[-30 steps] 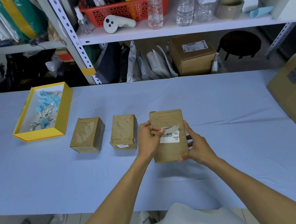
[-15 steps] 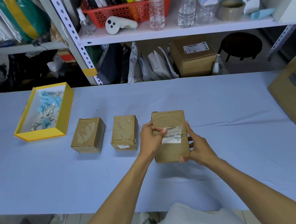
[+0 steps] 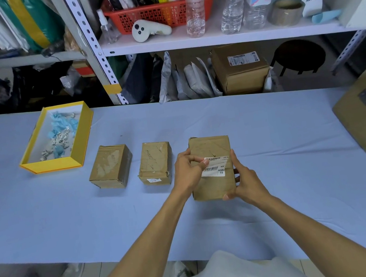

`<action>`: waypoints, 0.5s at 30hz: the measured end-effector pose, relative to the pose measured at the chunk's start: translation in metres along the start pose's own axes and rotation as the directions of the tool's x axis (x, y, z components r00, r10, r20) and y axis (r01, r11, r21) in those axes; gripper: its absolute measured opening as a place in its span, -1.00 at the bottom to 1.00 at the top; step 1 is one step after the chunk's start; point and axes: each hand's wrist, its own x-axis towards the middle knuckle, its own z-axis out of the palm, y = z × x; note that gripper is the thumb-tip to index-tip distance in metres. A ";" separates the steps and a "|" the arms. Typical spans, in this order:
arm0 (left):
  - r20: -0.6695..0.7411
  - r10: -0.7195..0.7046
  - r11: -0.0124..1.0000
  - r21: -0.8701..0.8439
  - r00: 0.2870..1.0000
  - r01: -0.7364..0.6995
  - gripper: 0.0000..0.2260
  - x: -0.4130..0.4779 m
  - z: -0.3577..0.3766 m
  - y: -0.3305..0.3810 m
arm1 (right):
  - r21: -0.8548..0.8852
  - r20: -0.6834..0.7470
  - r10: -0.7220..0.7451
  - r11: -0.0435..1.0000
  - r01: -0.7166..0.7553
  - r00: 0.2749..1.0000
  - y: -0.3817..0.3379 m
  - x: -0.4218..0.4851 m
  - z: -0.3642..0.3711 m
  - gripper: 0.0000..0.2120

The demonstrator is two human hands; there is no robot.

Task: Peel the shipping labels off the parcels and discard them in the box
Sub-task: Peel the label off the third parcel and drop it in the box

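Now | blue table (image 3: 271,124) before shelving (image 3: 209,40) | left hand (image 3: 187,171) pinches label (image 3: 216,167) | right hand (image 3: 246,181) grips parcel (image 3: 210,148)

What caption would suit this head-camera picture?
Left hand pinches the shipping label on a parcel held by the right hand.

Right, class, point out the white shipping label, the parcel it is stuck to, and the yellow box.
white shipping label (image 3: 213,169), head view, its barcode.
held parcel (image 3: 209,147), head view, bare top face above the label.
yellow box (image 3: 54,165), head view, near outer wall.
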 end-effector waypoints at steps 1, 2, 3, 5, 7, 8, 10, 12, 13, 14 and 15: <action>0.004 -0.003 1.000 -0.006 1.000 0.003 -0.91 -0.001 0.000 0.000 | -0.003 0.000 -0.003 1.000 0.003 1.000 0.000 0.000 0.000 0.25; 0.007 -0.003 1.000 -0.008 1.000 0.003 -0.91 -0.001 0.000 0.001 | -0.001 0.001 -0.004 1.000 0.004 1.000 -0.001 0.000 0.000 0.25; 0.012 -0.005 1.000 -0.012 1.000 0.005 -0.92 -0.001 0.000 0.001 | -0.002 0.004 -0.004 1.000 0.004 1.000 -0.001 0.000 0.001 0.25; 0.016 -0.008 1.000 -0.016 1.000 0.008 -0.92 -0.001 0.000 0.000 | -0.005 0.004 -0.006 1.000 0.006 1.000 -0.002 0.000 0.001 0.24; 0.012 -0.011 1.000 -0.015 1.000 0.011 -0.92 -0.001 0.000 0.000 | -0.009 0.007 -0.004 1.000 0.004 1.000 -0.002 -0.001 0.001 0.23; 0.009 -0.010 1.000 -0.016 1.000 0.010 -0.92 -0.001 0.000 0.000 | -0.011 0.004 -0.007 1.000 0.007 1.000 -0.002 -0.001 0.001 0.22; 0.017 -0.012 0.999 -0.034 1.000 0.013 -0.93 -0.001 0.000 0.000 | -0.011 0.003 -0.013 1.000 0.013 1.000 -0.001 -0.001 0.001 0.21; 0.032 -0.025 0.998 -0.052 0.999 0.027 -0.95 0.000 -0.001 0.000 | -0.008 0.003 -0.016 1.000 0.016 1.000 -0.003 -0.002 0.001 0.20; 0.038 -0.027 0.998 -0.058 0.999 0.029 -0.94 0.000 -0.002 -0.001 | -0.007 0.003 -0.022 1.000 0.022 1.000 -0.004 -0.003 0.002 0.20; 0.039 -0.023 0.998 -0.061 0.999 0.025 -0.91 0.000 -0.002 -0.001 | -0.011 0.003 -0.029 1.000 0.029 1.000 -0.004 -0.003 0.002 0.20; 0.041 -0.019 0.998 -0.067 0.999 0.022 -0.88 0.000 -0.001 -0.002 | -0.011 -0.001 -0.032 0.999 0.032 0.999 -0.003 -0.003 0.002 0.19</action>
